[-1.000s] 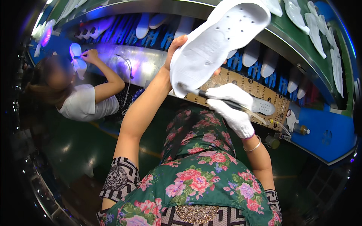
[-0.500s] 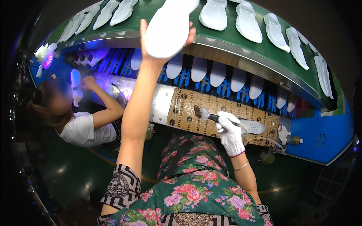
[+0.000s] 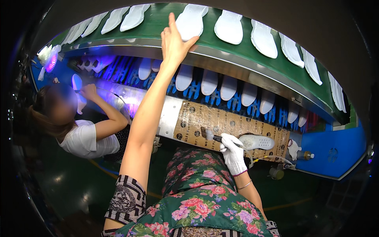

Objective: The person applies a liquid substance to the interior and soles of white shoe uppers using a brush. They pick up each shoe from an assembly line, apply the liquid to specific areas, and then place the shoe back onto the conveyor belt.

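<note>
My bare left hand (image 3: 173,45) reaches up to the green belt with index finger and thumb spread. It is at the near end of a white shoe sole (image 3: 190,23), which lies on the belt; the thumb is by its edge, and I cannot tell if they touch. My right hand (image 3: 232,155), in a white knit glove, is closed round a brush (image 3: 215,136) with dark bristles and a pale ferrule. The brush hovers over or rests on the brown cardboard (image 3: 193,118). Right of it lies a pale sole with small holes (image 3: 258,142).
More white soles (image 3: 229,29) line the green belt (image 3: 166,19). Below it, several soles (image 3: 229,87) hang above blue clamps (image 3: 235,102). At the left, a co-worker (image 3: 90,134) handles a sole under purple light. A small bottle (image 3: 306,155) stands by the blue machine side (image 3: 335,154).
The sole that was in my raised left hand is now on the belt, with the fingers spread beside it. My right hand has moved slightly left and nearer with the brush.
</note>
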A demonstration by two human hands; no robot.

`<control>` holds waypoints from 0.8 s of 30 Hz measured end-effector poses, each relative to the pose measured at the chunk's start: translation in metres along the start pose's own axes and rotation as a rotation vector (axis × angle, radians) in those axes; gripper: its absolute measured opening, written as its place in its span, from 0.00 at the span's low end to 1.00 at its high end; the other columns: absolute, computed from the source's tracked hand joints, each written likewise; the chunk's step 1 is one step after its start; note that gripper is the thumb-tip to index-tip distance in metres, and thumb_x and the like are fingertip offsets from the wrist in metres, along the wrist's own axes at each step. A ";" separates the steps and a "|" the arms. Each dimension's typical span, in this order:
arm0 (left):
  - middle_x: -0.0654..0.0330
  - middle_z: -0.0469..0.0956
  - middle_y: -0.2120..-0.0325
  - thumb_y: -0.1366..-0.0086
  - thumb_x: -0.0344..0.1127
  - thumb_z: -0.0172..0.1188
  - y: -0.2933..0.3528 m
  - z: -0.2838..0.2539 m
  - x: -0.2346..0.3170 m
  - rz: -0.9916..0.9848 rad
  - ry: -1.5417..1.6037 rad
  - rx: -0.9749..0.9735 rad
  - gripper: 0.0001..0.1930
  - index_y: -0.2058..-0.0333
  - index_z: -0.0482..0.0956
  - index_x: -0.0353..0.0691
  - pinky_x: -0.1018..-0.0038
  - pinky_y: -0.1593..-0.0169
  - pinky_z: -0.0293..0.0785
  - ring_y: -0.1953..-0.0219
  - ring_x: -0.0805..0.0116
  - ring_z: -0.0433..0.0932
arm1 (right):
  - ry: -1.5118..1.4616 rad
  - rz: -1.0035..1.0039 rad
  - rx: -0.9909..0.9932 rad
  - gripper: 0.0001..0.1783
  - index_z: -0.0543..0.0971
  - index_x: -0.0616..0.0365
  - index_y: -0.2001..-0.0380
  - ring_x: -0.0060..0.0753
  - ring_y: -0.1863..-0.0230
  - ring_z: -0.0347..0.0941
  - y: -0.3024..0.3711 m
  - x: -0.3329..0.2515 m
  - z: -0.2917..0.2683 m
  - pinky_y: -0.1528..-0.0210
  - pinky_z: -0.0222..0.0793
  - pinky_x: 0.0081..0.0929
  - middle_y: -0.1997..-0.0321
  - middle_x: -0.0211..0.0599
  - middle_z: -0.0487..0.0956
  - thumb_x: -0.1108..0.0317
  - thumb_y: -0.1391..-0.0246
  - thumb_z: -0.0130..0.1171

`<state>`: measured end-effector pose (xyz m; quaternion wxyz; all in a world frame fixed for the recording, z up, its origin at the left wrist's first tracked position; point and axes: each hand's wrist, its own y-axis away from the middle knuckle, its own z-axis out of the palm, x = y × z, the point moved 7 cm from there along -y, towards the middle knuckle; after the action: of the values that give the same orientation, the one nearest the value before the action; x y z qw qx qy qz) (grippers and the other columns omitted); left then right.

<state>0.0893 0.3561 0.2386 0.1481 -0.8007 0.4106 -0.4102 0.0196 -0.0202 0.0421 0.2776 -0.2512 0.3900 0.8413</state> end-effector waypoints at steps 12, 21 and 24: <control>0.38 0.71 0.50 0.47 0.53 0.69 -0.068 -0.021 -0.076 0.096 -0.558 0.412 0.43 0.36 0.62 0.41 0.47 0.47 0.67 0.47 0.37 0.69 | 0.035 -0.020 0.093 0.11 0.80 0.68 0.57 0.24 0.74 0.74 -0.001 -0.001 -0.010 0.74 0.67 0.18 0.71 0.36 0.80 0.75 0.44 0.62; 0.57 0.74 0.56 0.43 0.30 0.66 -0.008 -0.142 -0.179 -0.134 0.306 0.132 0.12 0.59 0.77 0.40 0.69 0.53 0.74 0.55 0.59 0.78 | 0.029 -0.030 0.092 0.12 0.79 0.69 0.56 0.24 0.74 0.74 -0.016 0.008 -0.021 0.73 0.68 0.20 0.69 0.36 0.80 0.76 0.43 0.61; 0.54 0.71 0.51 0.39 0.25 0.61 0.068 -0.175 -0.135 0.020 0.571 0.205 0.16 0.53 0.71 0.35 0.70 0.46 0.70 0.50 0.63 0.74 | 0.052 -0.015 0.060 0.13 0.79 0.69 0.56 0.24 0.73 0.74 -0.020 0.004 -0.013 0.74 0.68 0.20 0.69 0.36 0.80 0.76 0.44 0.61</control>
<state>-0.1268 0.4365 0.2360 0.1107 -0.6297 0.3999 -0.6568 0.0332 -0.0190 0.0218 0.2812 -0.2675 0.4200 0.8203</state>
